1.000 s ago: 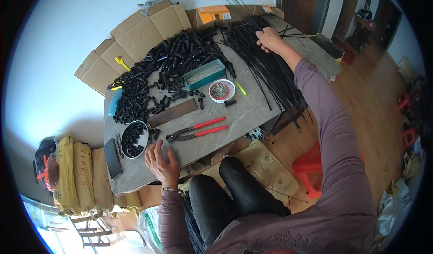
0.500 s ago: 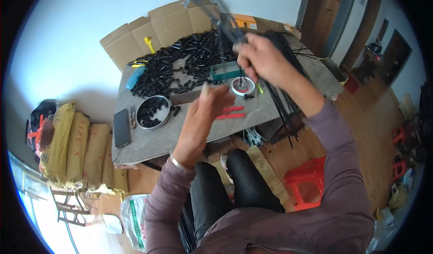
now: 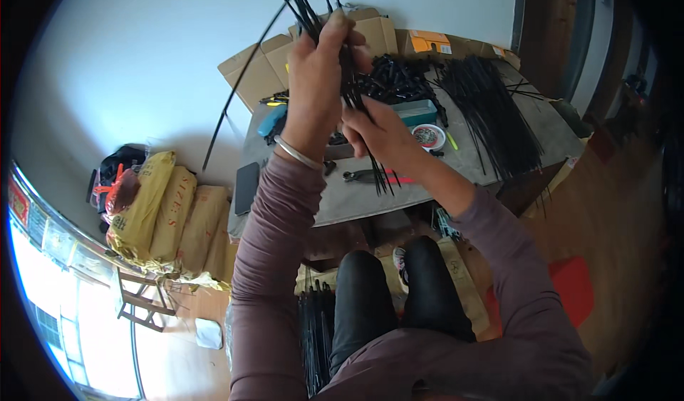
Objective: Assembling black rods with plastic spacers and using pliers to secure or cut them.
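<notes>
My left hand [image 3: 317, 80], raised above the table, is closed around a bundle of long thin black rods [image 3: 302, 5]. Below it, my right hand [image 3: 381, 131] has its fingers closed on the lower part of the same bundle. The rods' lower ends point down in front of the table's near side, while the upper ends run out of view. One black rod [image 3: 246, 73] splays out to the left and slants downward. Behind the hands on the table lie pliers with red handles [image 3: 362, 176], partly covered by the rods.
The grey table [image 3: 335, 205] bears a heap of short black plastic parts [image 3: 399, 79], a teal box [image 3: 417, 111], a round white dish of small metal pieces [image 3: 429, 137] and a phone [image 3: 246, 187]. More black rods [image 3: 491, 116] lie at right. A red stool [image 3: 563, 294] stands right of my legs.
My left hand, loose and apart from the rods before, has gone up and now grips the bundle. My right hand is lower on it. The view has shifted, so the table appears farther right.
</notes>
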Action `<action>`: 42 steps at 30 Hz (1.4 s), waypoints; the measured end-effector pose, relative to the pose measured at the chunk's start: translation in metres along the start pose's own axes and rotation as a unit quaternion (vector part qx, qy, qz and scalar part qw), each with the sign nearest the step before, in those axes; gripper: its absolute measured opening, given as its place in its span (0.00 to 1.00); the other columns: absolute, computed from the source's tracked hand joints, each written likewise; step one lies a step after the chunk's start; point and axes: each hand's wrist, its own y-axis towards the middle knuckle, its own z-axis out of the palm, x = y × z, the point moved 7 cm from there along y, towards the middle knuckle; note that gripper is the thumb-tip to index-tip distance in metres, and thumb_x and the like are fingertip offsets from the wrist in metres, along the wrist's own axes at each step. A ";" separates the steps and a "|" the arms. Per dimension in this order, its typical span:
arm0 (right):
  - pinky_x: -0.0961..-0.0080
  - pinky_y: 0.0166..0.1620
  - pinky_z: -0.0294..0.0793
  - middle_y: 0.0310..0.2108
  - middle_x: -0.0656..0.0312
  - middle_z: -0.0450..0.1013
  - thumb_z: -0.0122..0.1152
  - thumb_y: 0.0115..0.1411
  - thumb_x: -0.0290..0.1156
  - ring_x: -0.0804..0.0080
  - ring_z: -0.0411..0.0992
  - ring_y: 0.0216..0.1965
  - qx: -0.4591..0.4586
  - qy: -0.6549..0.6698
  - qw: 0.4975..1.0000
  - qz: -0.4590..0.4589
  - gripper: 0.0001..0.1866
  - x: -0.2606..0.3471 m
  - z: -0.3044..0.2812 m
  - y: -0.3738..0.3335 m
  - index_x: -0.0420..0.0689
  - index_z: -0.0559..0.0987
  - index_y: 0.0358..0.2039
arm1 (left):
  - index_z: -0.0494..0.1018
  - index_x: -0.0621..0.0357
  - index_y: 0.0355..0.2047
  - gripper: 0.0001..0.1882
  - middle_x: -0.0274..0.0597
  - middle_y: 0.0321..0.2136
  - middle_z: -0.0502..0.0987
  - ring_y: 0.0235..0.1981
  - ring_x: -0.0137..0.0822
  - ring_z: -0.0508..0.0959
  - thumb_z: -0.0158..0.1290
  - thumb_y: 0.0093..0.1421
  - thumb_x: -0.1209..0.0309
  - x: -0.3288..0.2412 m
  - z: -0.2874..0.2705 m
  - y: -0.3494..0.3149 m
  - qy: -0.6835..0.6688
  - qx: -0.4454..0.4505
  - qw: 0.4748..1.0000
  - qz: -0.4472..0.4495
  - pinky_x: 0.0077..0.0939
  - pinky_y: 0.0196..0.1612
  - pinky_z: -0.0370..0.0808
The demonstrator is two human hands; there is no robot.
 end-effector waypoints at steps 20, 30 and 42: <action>0.82 0.15 0.63 0.18 0.66 0.67 0.56 0.62 0.37 0.81 0.62 0.13 0.097 0.134 0.967 0.193 0.11 -0.059 0.031 -0.034 0.41 0.72 0.34 | 0.68 0.71 0.41 0.23 0.52 0.32 0.77 0.30 0.44 0.81 0.43 0.67 0.57 0.096 -0.060 -0.014 -0.071 -0.013 0.980 -0.187 0.36 0.34 0.80; 0.82 0.14 0.64 0.20 0.62 0.70 0.41 0.68 0.52 0.79 0.64 0.13 0.047 0.215 0.955 0.196 0.25 -0.051 0.008 -0.052 0.39 0.70 0.40 | 0.69 0.66 0.42 0.17 0.51 0.36 0.76 0.38 0.45 0.79 0.41 0.69 0.62 0.111 -0.038 -0.036 -0.034 0.069 0.963 -0.260 0.36 0.41 0.78; 0.79 0.20 0.72 0.24 0.57 0.73 0.43 0.67 0.54 0.73 0.73 0.19 0.147 0.103 0.969 0.169 0.27 -0.052 -0.006 -0.049 0.38 0.71 0.41 | 0.61 0.61 0.57 0.21 0.46 0.43 0.75 0.43 0.42 0.77 0.44 0.67 0.66 0.140 -0.042 -0.034 -0.275 0.090 0.910 -0.297 0.41 0.44 0.76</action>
